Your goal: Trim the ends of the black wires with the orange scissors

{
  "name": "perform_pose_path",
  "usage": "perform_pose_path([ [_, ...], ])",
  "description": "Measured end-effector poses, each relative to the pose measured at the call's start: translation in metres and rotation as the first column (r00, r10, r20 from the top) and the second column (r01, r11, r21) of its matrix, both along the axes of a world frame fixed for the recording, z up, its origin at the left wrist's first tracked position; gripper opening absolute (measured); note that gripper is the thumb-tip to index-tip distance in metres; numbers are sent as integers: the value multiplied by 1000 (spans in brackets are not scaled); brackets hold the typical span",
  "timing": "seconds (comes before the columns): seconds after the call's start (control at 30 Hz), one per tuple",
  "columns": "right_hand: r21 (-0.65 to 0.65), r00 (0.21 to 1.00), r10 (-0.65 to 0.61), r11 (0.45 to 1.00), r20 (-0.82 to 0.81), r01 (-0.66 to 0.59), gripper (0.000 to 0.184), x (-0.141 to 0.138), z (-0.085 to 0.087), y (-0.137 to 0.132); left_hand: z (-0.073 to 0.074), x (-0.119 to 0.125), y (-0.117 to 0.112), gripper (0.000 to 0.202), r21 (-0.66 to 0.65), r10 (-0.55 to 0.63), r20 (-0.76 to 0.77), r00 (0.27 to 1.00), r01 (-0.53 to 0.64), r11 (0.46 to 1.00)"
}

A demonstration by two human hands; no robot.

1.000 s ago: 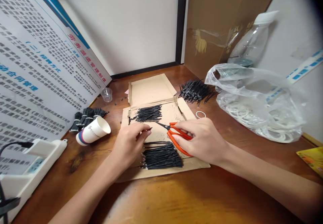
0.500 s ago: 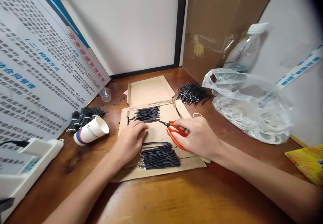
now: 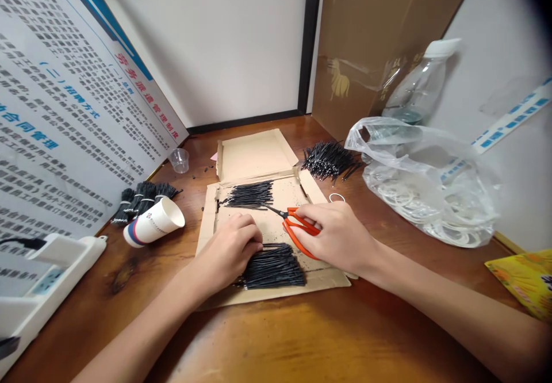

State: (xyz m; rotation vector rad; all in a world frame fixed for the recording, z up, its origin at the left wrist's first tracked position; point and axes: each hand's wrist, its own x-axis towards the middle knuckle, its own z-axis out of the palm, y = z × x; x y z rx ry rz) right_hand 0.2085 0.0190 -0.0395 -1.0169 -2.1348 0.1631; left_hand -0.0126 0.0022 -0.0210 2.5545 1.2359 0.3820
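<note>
My right hand (image 3: 338,236) is closed around the orange handles of a pair of scissors (image 3: 297,228). Their dark, narrow blades point left, with the tips by the lower edge of an upper row of thin black wires (image 3: 250,193). My left hand (image 3: 237,248) is closed, thumb and fingertips together at the top left of a lower row of black wires (image 3: 276,268). A topmost wire of that row runs into its fingertips, and the hand covers part of the row's left side. Both rows lie side by side on an opened cardboard box (image 3: 230,228).
A heap of black wires (image 3: 330,160) lies behind right, near a white ring (image 3: 337,198). Further right are a plastic bag (image 3: 425,199) of white rings and a bottle (image 3: 418,84). Left stand a tipped paper cup (image 3: 155,222), tied wire bundles (image 3: 144,199) and a power strip (image 3: 52,285).
My left hand has moved right and slightly down, from the space between the rows onto the lower row's top edge. My right hand and the scissors have hardly moved.
</note>
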Motion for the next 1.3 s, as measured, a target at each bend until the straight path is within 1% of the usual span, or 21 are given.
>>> perform_pose_path([
  [0.13,35,1000,-12,999,10,12,27,0,1,0,-6,1,-3,16,-10,54,-20,998,-54,998],
  [0.23,34,1000,-14,999,21,14,27,0,1,1,-5,1,-5,13,-12,85,-34,996,-85,996],
  [0.3,21,1000,-8,1000,21,8,25,0,1,1,-4,3,-6,9,-17,73,-52,996,-74,997],
  [0.4,15,1000,-3,1000,8,3,25,0,1,1,-3,4,-6,11,-30,51,-74,996,-53,998],
  [0.63,29,1000,4,1000,-5,-4,26,-1,2,-2,1,6,-11,17,-39,113,-170,979,-121,992],
  [0.77,24,1000,5,1000,10,-5,27,-1,2,-2,4,8,-13,12,-25,112,-172,979,-118,993],
  [0.93,8,1000,5,1000,6,-5,26,-2,3,-1,0,9,-12,12,-20,123,-176,977,-128,992],
  [1.07,-4,1000,3,1000,15,-3,28,-2,3,0,-2,10,-13,16,19,155,-253,955,-156,988],
  [1.17,4,1000,-2,1000,22,1,28,-1,2,0,0,11,-16,16,30,143,-280,949,-140,990],
  [1.3,12,1000,6,1000,1,-6,27,-1,1,-1,5,13,-17,16,-10,107,-230,967,-112,994],
])
